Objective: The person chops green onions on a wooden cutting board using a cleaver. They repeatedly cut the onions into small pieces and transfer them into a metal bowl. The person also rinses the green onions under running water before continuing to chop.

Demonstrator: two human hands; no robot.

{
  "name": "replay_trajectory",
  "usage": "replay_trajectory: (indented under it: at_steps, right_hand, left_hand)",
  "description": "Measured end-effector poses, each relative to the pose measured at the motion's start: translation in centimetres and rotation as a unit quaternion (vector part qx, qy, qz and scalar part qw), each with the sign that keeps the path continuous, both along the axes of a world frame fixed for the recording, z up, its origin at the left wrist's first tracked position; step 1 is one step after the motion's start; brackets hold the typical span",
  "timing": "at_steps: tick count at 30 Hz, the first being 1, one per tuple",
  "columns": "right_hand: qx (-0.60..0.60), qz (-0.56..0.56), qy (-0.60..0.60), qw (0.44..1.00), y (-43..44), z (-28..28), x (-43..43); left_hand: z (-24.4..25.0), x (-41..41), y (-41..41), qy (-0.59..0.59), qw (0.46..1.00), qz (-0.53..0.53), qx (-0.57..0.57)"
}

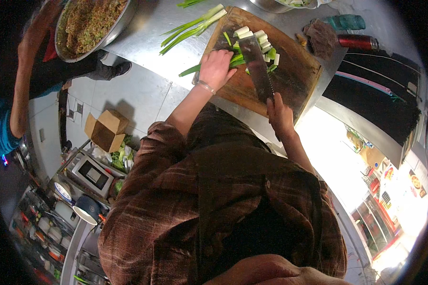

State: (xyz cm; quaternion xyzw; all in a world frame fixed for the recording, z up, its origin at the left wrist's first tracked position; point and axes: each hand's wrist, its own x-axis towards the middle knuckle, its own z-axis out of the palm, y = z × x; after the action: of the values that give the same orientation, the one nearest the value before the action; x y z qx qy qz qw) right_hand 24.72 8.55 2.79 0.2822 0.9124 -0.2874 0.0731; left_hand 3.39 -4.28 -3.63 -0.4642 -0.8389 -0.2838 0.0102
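My right hand (pixel 281 115) grips the handle of a wide-bladed cleaver (pixel 255 66), whose blade lies over a wooden cutting board (pixel 232 85). Under my left hand (pixel 217 67), long green scallion leaves (pixel 189 71) are pressed against the board, their cut side facing the blade. Short white and green scallion pieces (pixel 265 42) lie beyond and to the right of the blade; the blade hides some of them. Whole scallions (pixel 196 28) rest at the board's far left corner, their white ends touching its edge.
A metal bowl of minced filling (pixel 89 28) stands far left, beside another person's arm (pixel 24 71). At the right are a brown cloth (pixel 321 37), a green bottle (pixel 347 22) and a red flask (pixel 358 42). Another metal bowl (pixel 271 6) sits beyond the board. An opened cardboard box (pixel 108 130) is lower left.
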Motion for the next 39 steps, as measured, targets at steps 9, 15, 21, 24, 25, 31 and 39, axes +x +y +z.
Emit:
replay_trajectory:
  at_steps: [9, 15, 21, 24, 25, 31, 39]
  right_hand:
    - [-0.021, 0.053, -0.080, 0.995, -1.7, 0.2, -0.3]
    - [-0.033, 0.056, -0.102, 0.993, -1.8, -1.3, -3.7]
    - [0.006, 0.059, -0.058, 0.997, -1.2, -1.6, -0.5]
    - [-0.034, -0.001, -0.074, 0.997, -0.9, -1.7, 1.3]
    - [-0.037, -0.018, -0.078, 0.996, -0.9, -1.5, 1.3]
    - [-0.017, -0.005, 0.002, 1.000, -0.8, -0.1, 0.9]
    - [-0.005, 0.052, -0.038, 0.998, -2.0, 1.4, -1.0]
  left_hand:
    - [-1.6, 0.2, -2.2, 0.003, 1.000, 0.019, -0.013]
    - [-2.5, 0.0, -2.2, 0.018, 1.000, 0.007, 0.011]
    - [-2.3, -0.2, -2.0, 0.026, 0.999, 0.019, 0.022]
    - [-2.3, -0.6, -1.2, 0.024, 0.999, 0.006, 0.029]
    - [-2.1, -0.8, -0.6, 0.016, 1.000, -0.002, 0.020]
    - [-0.7, -1.0, -1.5, -0.022, 1.000, 0.004, 0.022]
    - [-1.5, -1.0, -3.1, -0.029, 0.999, 0.022, 0.023]
